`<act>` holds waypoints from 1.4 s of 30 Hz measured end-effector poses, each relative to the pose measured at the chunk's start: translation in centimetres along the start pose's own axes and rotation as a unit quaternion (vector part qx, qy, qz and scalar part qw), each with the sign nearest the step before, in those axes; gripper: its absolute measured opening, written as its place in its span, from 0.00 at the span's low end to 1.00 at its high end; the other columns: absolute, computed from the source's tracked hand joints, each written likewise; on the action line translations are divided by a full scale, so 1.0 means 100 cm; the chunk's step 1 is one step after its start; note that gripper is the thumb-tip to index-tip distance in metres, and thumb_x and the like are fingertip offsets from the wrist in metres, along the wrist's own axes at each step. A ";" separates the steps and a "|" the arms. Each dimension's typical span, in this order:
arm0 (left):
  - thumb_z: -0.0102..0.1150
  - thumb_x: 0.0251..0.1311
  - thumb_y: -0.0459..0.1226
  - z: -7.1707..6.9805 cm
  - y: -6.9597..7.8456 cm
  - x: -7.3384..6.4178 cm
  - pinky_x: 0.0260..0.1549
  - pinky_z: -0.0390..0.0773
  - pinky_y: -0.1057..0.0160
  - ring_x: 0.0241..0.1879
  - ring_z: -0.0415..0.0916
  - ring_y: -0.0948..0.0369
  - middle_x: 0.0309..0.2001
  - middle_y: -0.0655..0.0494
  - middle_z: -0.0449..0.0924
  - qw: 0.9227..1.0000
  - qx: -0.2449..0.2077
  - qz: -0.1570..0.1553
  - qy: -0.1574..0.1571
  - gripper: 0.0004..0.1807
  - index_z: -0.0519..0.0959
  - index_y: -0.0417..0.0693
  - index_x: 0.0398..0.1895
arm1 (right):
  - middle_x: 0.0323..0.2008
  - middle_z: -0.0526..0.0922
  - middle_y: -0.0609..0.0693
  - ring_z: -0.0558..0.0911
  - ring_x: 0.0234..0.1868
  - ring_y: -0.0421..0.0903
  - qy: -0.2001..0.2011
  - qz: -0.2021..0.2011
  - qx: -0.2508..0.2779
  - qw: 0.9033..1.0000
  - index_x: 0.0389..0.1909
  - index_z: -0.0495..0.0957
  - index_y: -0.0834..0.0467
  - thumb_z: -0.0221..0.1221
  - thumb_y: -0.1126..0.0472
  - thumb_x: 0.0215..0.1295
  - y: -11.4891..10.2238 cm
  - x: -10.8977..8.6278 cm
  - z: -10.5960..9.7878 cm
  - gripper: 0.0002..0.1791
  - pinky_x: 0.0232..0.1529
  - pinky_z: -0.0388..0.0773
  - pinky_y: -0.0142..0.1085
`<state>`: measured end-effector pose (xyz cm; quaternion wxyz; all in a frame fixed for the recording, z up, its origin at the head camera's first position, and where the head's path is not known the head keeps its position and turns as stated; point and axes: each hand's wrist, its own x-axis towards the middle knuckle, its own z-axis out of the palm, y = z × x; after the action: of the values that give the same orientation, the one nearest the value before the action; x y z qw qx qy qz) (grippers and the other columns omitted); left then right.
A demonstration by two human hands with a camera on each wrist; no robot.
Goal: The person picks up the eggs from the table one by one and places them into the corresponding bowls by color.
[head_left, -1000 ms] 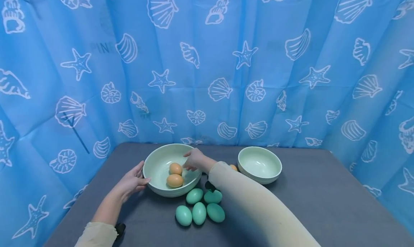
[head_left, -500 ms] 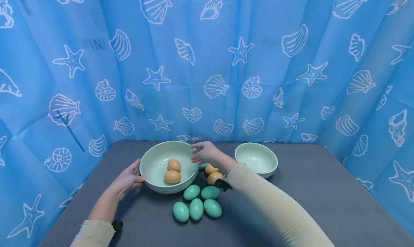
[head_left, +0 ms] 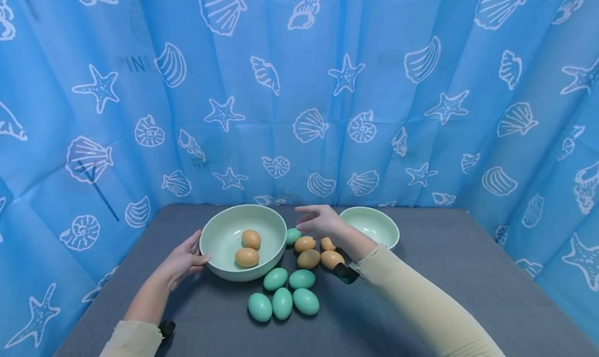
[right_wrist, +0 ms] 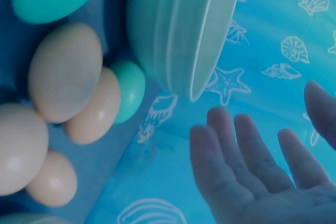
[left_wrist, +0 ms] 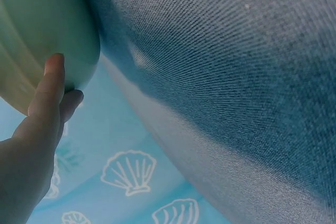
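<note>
A large pale green bowl point(head_left: 276, 255) with two brown eggs point(head_left: 246, 257) inside stands left of centre on the table. My left hand point(head_left: 184, 258) holds its left side, thumb at the rim. In the left wrist view, the fingers point(left_wrist: 50, 85) lie against the bowl's outer wall. My right hand point(head_left: 320, 221) hovers between this bowl and a smaller green bowl point(head_left: 369, 222), fingers spread and nothing in them. The right wrist view shows that hand point(right_wrist: 257, 177) beyond several brown eggs point(right_wrist: 65, 72). Its forearm hides part of the small bowl.
Several green eggs point(head_left: 282, 303) lie grouped in front of the large bowl. One more green egg point(head_left: 293, 236) lies at its right side, beside the brown eggs point(head_left: 309, 259). A blue shell-patterned curtain point(head_left: 299, 97) hangs behind the grey table point(head_left: 421, 284).
My right hand has drawn out of the large bowl and moved right, over the brown eggs, uncovering more of them. My left hand stays at the bowl. The head view has shifted slightly.
</note>
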<state>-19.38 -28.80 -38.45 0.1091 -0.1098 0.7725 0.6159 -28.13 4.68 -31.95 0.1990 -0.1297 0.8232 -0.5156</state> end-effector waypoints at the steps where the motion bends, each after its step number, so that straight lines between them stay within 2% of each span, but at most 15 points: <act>1: 0.53 0.72 0.31 0.001 0.000 -0.001 0.70 0.59 0.38 0.78 0.32 0.38 0.79 0.38 0.23 1.000 0.003 0.000 0.003 0.49 0.27 0.45 0.80 | 0.62 0.79 0.61 0.80 0.60 0.58 0.004 0.000 0.000 1.000 0.70 0.71 0.55 0.61 0.64 0.69 0.002 -0.002 -0.002 0.28 0.60 0.75 0.58; 5: 0.53 0.72 0.31 0.003 -0.002 -0.005 0.70 0.60 0.38 0.78 0.32 0.37 0.79 0.37 0.24 1.000 0.011 0.003 0.010 0.49 0.27 0.43 0.80 | 0.65 0.76 0.61 0.75 0.66 0.60 0.011 -0.005 0.005 1.000 0.71 0.71 0.56 0.61 0.64 0.69 0.010 -0.012 -0.010 0.29 0.64 0.70 0.61; 11: 0.53 0.72 0.31 0.007 -0.005 -0.010 0.70 0.59 0.38 0.78 0.32 0.36 0.79 0.36 0.24 1.000 0.011 0.003 0.011 0.49 0.27 0.42 0.79 | 0.69 0.72 0.62 0.69 0.70 0.62 0.001 -0.009 0.015 1.000 0.72 0.69 0.56 0.60 0.63 0.70 0.024 -0.024 -0.019 0.29 0.65 0.67 0.63; 17: 0.52 0.72 0.31 0.008 -0.003 -0.009 0.71 0.58 0.38 0.78 0.32 0.36 0.79 0.37 0.23 1.000 0.004 0.002 0.009 0.49 0.27 0.44 0.79 | 0.71 0.69 0.62 0.68 0.70 0.63 0.004 -0.005 0.025 1.000 0.72 0.69 0.57 0.58 0.65 0.71 0.038 -0.030 -0.022 0.28 0.68 0.64 0.64; 20: 0.52 0.72 0.31 0.008 -0.002 -0.010 0.71 0.59 0.39 0.78 0.33 0.37 0.79 0.37 0.24 1.000 0.008 -0.002 0.014 0.48 0.28 0.44 0.80 | 0.72 0.67 0.63 0.70 0.69 0.63 0.001 -0.012 0.027 1.000 0.72 0.68 0.59 0.57 0.66 0.72 0.044 -0.034 -0.023 0.28 0.68 0.65 0.62; 25: 0.53 0.73 0.31 0.008 -0.001 -0.011 0.71 0.59 0.39 0.78 0.32 0.37 0.79 0.37 0.22 1.000 0.003 -0.002 0.013 0.49 0.27 0.44 0.80 | 0.72 0.66 0.65 0.67 0.70 0.66 0.003 -0.011 0.026 1.000 0.71 0.70 0.60 0.58 0.66 0.71 0.056 -0.040 -0.024 0.28 0.63 0.72 0.56; 31: 0.52 0.73 0.31 0.009 0.000 -0.011 0.70 0.60 0.40 0.78 0.33 0.37 0.79 0.37 0.23 1.000 0.007 -0.003 0.015 0.48 0.27 0.44 0.80 | 0.73 0.64 0.66 0.58 0.74 0.69 0.019 -0.006 0.025 0.999 0.68 0.73 0.61 0.61 0.66 0.68 0.071 -0.042 -0.024 0.27 0.68 0.67 0.59; 34: 0.52 0.72 0.30 0.009 0.000 -0.011 0.70 0.60 0.40 0.78 0.33 0.37 0.79 0.37 0.23 1.000 0.011 -0.003 0.022 0.48 0.28 0.44 0.80 | 0.72 0.66 0.65 0.59 0.74 0.68 0.017 -0.009 0.025 0.999 0.69 0.72 0.62 0.61 0.67 0.69 0.077 -0.042 -0.023 0.27 0.70 0.65 0.59; 42: 0.52 0.72 0.31 0.010 0.000 -0.010 0.70 0.60 0.39 0.78 0.33 0.36 0.79 0.37 0.24 1.000 0.014 -0.009 0.022 0.48 0.28 0.43 0.80 | 0.71 0.65 0.67 0.63 0.72 0.68 0.011 -0.028 0.031 0.999 0.69 0.68 0.67 0.60 0.69 0.69 0.092 -0.047 -0.019 0.28 0.68 0.67 0.57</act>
<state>-18.40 -27.83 -38.39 0.0989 -0.1288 0.7823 0.6013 -24.89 12.23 -38.58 0.1796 -0.1409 0.8052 -0.5472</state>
